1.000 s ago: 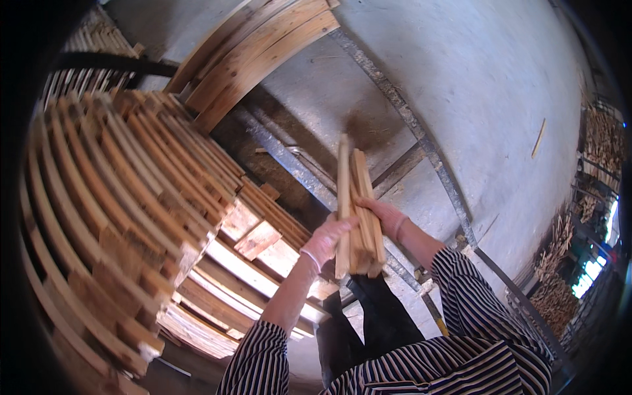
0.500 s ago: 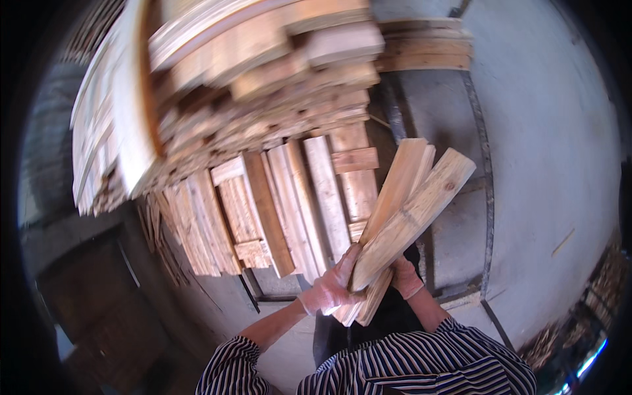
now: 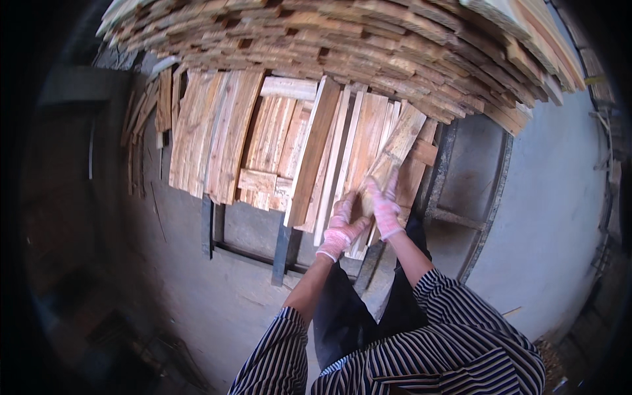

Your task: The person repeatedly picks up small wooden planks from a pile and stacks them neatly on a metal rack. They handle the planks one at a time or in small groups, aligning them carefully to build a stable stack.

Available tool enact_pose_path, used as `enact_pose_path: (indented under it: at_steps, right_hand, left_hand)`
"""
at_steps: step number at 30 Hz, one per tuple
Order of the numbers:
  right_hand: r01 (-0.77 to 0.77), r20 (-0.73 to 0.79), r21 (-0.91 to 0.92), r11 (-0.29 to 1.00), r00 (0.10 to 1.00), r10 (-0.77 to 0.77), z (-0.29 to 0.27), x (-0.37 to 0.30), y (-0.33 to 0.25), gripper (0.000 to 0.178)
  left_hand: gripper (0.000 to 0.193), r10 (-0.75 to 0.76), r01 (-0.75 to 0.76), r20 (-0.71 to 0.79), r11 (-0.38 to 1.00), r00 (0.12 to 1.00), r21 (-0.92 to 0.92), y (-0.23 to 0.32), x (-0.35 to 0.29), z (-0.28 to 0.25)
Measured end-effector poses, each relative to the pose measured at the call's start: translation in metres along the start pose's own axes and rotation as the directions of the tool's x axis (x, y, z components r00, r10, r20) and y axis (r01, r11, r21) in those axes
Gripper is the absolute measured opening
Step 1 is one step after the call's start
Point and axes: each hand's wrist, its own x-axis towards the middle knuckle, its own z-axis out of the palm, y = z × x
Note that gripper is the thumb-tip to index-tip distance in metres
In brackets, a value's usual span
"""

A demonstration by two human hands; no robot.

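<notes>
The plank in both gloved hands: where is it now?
In the head view, right of centre: the plank slants up-right from the left hand and right hand, over the laid boards.

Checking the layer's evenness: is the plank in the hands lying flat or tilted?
Tilted: the plank slants across the straighter boards, gripped at its lower end by both hands.

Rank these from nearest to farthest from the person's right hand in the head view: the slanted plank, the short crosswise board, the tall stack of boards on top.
From the right hand:
1. Slanted plank, under the hand.
2. Short crosswise board, upper left.
3. Tall stack of boards, along the top.
</notes>
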Motion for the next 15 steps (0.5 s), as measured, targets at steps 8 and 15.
enact_pose_path:
  at_steps: [8,15]
  right_hand:
    - [-0.197,-0.241,-0.556,0.808,0.968,0.069,0.073,-0.005,-0.034,0.117]
    - [-0.193,-0.229,-0.652,0.733,0.972,0.052,0.120,0.002,-0.034,0.114]
  left_hand:
    - [0.083,-0.062,0.026,-0.505,0.997,0.861,-0.079,-0.084,-0.048,-0.094]
    - [0.093,-0.207,0.117,-0.278,0.945,0.938,-0.306,-0.139,0.032,-0.167]
